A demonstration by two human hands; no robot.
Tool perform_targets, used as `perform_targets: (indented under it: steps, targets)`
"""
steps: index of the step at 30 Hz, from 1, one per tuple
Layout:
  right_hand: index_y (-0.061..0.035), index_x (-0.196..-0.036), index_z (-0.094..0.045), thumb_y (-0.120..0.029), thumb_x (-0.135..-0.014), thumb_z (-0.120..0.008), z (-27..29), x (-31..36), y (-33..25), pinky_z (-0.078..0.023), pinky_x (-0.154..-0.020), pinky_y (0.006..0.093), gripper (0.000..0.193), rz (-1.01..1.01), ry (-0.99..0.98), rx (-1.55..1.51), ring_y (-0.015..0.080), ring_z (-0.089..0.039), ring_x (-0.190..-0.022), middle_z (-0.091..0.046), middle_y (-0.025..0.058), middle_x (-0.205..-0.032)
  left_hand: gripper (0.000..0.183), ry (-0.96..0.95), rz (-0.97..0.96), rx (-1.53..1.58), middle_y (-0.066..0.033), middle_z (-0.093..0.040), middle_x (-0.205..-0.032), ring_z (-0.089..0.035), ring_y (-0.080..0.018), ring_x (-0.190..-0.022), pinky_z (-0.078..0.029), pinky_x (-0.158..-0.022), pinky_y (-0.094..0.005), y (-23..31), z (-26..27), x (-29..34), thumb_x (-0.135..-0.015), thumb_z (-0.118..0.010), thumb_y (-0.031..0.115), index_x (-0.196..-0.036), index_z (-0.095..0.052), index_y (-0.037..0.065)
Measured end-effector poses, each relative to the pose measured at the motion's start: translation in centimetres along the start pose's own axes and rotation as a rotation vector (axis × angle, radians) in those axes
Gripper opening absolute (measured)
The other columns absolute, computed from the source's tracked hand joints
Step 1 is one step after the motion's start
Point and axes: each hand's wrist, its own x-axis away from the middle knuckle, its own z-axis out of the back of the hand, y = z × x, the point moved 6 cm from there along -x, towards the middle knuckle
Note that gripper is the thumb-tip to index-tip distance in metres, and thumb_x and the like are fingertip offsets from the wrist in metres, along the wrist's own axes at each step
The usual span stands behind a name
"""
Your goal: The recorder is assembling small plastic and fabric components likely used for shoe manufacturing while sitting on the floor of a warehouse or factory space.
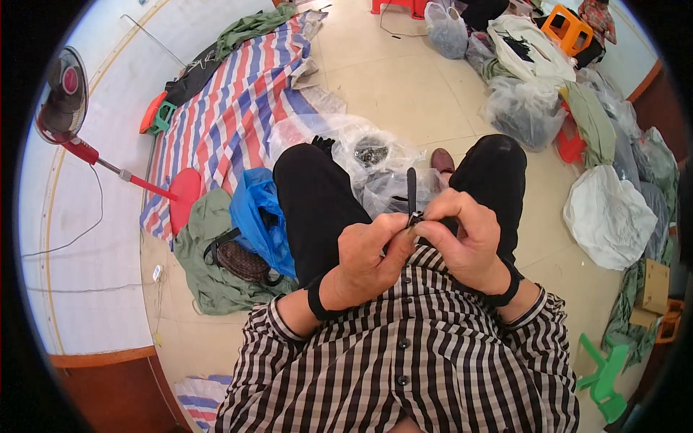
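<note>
Both hands meet in front of my lap, above my knees. My left hand (369, 251) is closed, its thumb and forefinger pinching the lower end of a narrow black strap (411, 189). The strap's free end stands up past the fingertips. From the other side my right hand (465, 232) pinches the same end. A small shiny piece shows between the fingertips, partly hidden by them, and its kind is too small to make out. Below the hands, between my legs, lie clear plastic bags (393, 189), one with a heap of small dark and shiny pieces (371, 151) in it.
A striped sheet (224, 101) covers the floor at the left, beside a red standing fan (108, 160). Near my left leg are a blue plastic bag (253, 209) and a brown bag (242, 260). Filled bags (523, 115) line the right; a green stool (608, 382) lies near right.
</note>
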Motion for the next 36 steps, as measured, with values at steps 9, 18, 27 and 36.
perform_targets:
  steps: [9, 18, 27, 36]
  targets:
    - [-0.0015, -0.09, -0.055, -0.007, -0.074, -0.067, -0.5, -1.2, 0.0, -0.043, -0.067, 0.0251, 0.02, -0.02, -0.244, -0.08, 0.0165, -0.053, -0.074, -0.053, 0.0065, -0.08, 0.007, -0.069, -0.064, 0.071, -0.0053, -0.058, -0.055, -0.055, -0.0082, -0.044, -0.04, -0.039, -0.0192, 0.6, 0.1, 0.2, -0.081, -0.056, -0.005, -0.087, -0.054, -0.004]
    - [-0.0045, -0.085, -0.056, -0.01, -0.081, -0.064, -0.9, 0.7, 3.3, -0.037, -0.062, 0.0165, 0.011, -0.604, -0.408, -0.618, 0.0019, -0.044, -0.068, -0.049, -0.006, -0.077, 0.007, -0.252, 0.22, 0.233, -0.0057, -0.056, -0.057, -0.058, -0.0131, -0.048, -0.042, -0.044, -0.0231, -0.3, -0.1, 0.0, -0.081, -0.06, 0.002, -0.086, -0.055, 0.002]
    - [-0.0036, -0.086, -0.055, -0.018, -0.087, -0.059, -2.0, 2.3, 3.2, -0.037, -0.063, 0.0158, 0.015, -0.735, -0.416, -0.808, 0.0021, -0.044, -0.068, -0.049, -0.0053, -0.077, 0.006, -0.443, 0.259, 0.317, -0.0074, -0.054, -0.056, -0.051, -0.0127, -0.044, -0.038, -0.043, -0.0247, -0.7, -0.1, 0.4, -0.08, -0.061, 0.003, -0.085, -0.057, 0.002]
    - [-0.0037, -0.086, -0.052, -0.02, -0.09, -0.055, -1.3, 2.2, 5.1, -0.041, -0.069, 0.0203, 0.017, -0.779, -0.215, -0.752, 0.0056, -0.048, -0.073, -0.05, -0.0026, -0.079, 0.009, -0.368, 0.352, 0.221, -0.0055, -0.05, -0.055, -0.05, -0.01, -0.046, -0.038, -0.044, -0.0241, -1.1, 0.0, 1.6, -0.085, -0.057, 0.006, -0.091, -0.055, 0.001]
